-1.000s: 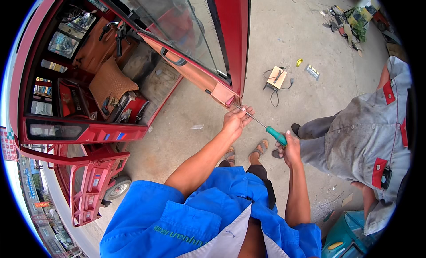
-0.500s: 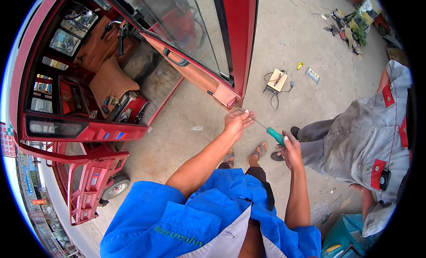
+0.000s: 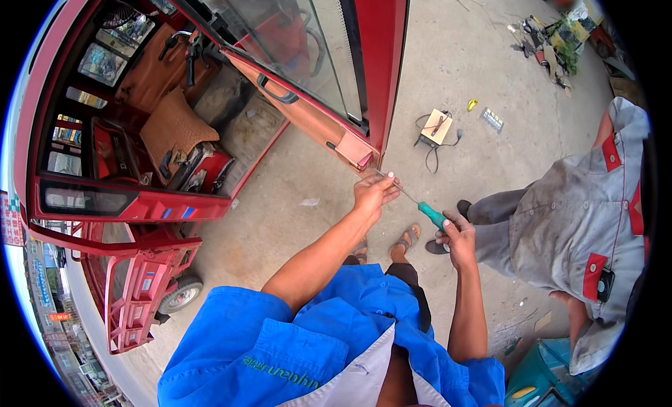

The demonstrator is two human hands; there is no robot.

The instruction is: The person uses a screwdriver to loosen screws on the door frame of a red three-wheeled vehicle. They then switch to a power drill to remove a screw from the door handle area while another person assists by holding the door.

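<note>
My right hand (image 3: 458, 240) is closed round the green handle of a screwdriver (image 3: 431, 215). Its thin metal shaft slants up and left toward the lower corner of the red vehicle door (image 3: 385, 92). With thumb and fingers pinched together, my left hand (image 3: 376, 195) steadies the shaft close to that corner. The tip lies at or near the door's edge, by a small opening in the tan inner panel (image 3: 308, 113); whether it touches a screw is too small to tell.
The door hangs open from a red three-wheeled vehicle (image 3: 133, 204) at left. On the concrete lie a boxy device with a cord (image 3: 435, 127), a yellow item (image 3: 472, 104) and a flat printed card (image 3: 493, 120). A person in grey workwear (image 3: 560, 218) stands close at right, above a teal object (image 3: 546, 372).
The screwdriver handle and my right hand have shifted slightly, a little up-left at the handle's front. My left hand stays almost in place on the shaft.
</note>
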